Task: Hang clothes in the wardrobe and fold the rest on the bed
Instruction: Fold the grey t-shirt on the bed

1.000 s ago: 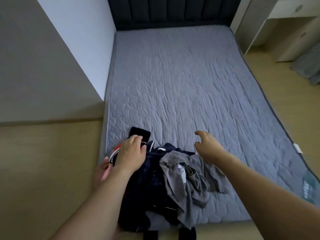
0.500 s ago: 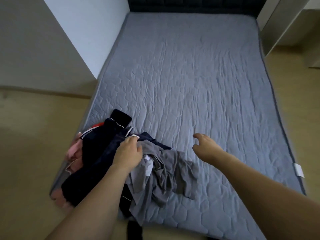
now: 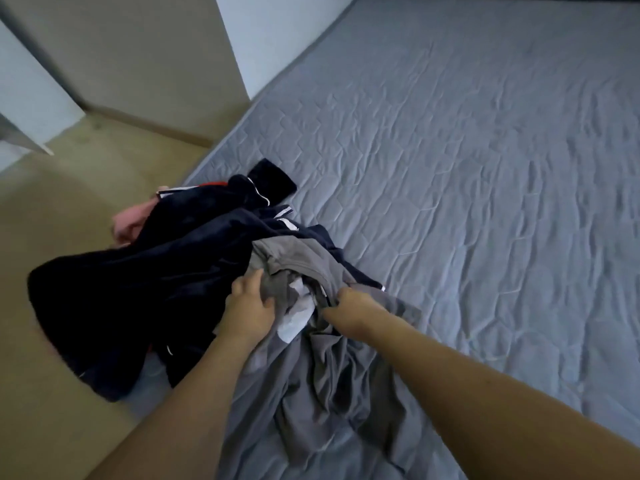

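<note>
Sorting through the heap at the near-left corner of the bed, the person has both hands buried in the grey garment. The left hand grips a bunch of it at the collar end; the right hand looks curled round a fold just beside, though the cloth hides the fingertips. The garment's long axis runs from the hands at twelve o'clock down toward six, trailing along the forearms to the bed's edge. A navy garment sprawls at nine o'clock of the left hand, hanging partly off the mattress, with something pink beyond it at ten. Both hands sit equally near the grey cloth, so lifting it free should take both. Half a second ago the right hand hovered open above the bare mattress; now it has come in and closed on the cloth.
</note>
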{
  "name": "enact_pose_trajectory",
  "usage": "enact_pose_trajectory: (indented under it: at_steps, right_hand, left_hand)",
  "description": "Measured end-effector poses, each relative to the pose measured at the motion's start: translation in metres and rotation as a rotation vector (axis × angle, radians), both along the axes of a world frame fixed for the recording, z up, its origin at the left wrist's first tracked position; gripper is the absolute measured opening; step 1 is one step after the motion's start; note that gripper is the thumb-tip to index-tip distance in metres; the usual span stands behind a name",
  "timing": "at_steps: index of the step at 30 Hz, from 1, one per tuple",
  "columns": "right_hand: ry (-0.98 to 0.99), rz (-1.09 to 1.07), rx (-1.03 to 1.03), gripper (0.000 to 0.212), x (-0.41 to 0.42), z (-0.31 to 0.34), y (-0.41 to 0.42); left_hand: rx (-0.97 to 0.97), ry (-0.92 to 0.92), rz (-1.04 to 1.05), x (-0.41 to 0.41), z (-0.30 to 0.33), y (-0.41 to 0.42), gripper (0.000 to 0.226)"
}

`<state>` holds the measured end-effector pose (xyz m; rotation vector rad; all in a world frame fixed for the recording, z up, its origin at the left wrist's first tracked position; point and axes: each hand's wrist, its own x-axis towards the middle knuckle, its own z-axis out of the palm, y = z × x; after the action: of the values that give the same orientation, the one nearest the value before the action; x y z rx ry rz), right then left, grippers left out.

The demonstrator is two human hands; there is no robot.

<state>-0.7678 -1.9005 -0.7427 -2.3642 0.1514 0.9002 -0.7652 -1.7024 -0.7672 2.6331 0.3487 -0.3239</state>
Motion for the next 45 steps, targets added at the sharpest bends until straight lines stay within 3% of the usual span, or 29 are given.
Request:
enact_pose_trajectory:
  at_steps: [3, 7, 12, 15, 21, 23, 26, 28, 30, 34, 36, 39, 42, 45]
  right_hand:
    - [-0.05, -0.064, 0.035, 0.078, -0.004, -0.077, 0.025]
    - [-0.212, -0.036, -0.023, 0.068, 0.003, -0.136, 0.033]
    - [-0.304, 0.066, 0.016, 0.052, -0.002, -0.148, 0.021]
    - [-0.295, 0.137, 0.046, 0.038, -0.019, -0.126, -0.005]
    - [-0.19, 0.25, -0.127, 0.035, -0.062, -0.026, -0.094]
    - [-0.113, 0.224, -0.195, 0.043, -0.078, 0.0, -0.132]
    - [0.041, 0.234, -0.35, 0.046, -0.11, 0.032, -0.19]
    - [0.075, 0.326, -0.523, 0.037, -0.133, 0.052, -0.225]
    - [0.054, 0.417, -0.755, 0.016, -0.16, 0.075, -0.252]
    - [0.076, 0.432, -0.909, 0.025, -0.194, 0.089, -0.304]
    - [0.154, 0.306, -0.811, 0.033, -0.202, 0.075, -0.336]
    - [0.305, 0.285, -0.752, 0.027, -0.216, 0.058, -0.368]
    - [0.41, 0.244, -0.799, 0.021, -0.219, 0.043, -0.387]
    - [0.345, 0.361, -0.95, 0.02, -0.21, 0.03, -0.404]
  left_hand:
    - [0.227, -0.127, 0.025, 0.013, -0.066, 0.001, 0.057]
    - [0.416, -0.327, 0.077, 0.013, -0.135, -0.005, 0.05]
    - [0.378, -0.566, 0.081, 0.022, -0.148, -0.002, 0.062]
    - [0.394, -0.652, -0.041, 0.015, -0.131, -0.013, 0.074]
    - [0.41, -0.321, -0.478, -0.01, -0.06, -0.061, 0.024]
    - [0.207, -0.16, -0.546, -0.036, -0.026, -0.091, 0.014]
    - [-0.019, 0.176, -0.668, -0.084, 0.025, -0.142, 0.022]
    - [-0.125, 0.359, -0.687, -0.116, 0.05, -0.179, 0.019]
    - [-0.397, 0.502, -0.644, -0.143, 0.066, -0.216, 0.026]
    - [-0.741, 0.506, -0.627, -0.168, 0.077, -0.275, 0.061]
    - [-0.89, 0.489, -0.631, -0.173, 0.077, -0.298, 0.059]
    - [-1.079, 0.498, -0.561, -0.172, 0.061, -0.321, 0.067]
    - [-1.087, 0.546, -0.596, -0.166, 0.041, -0.34, 0.063]
    - [-0.893, 0.507, -0.682, -0.146, 0.033, -0.352, 0.044]
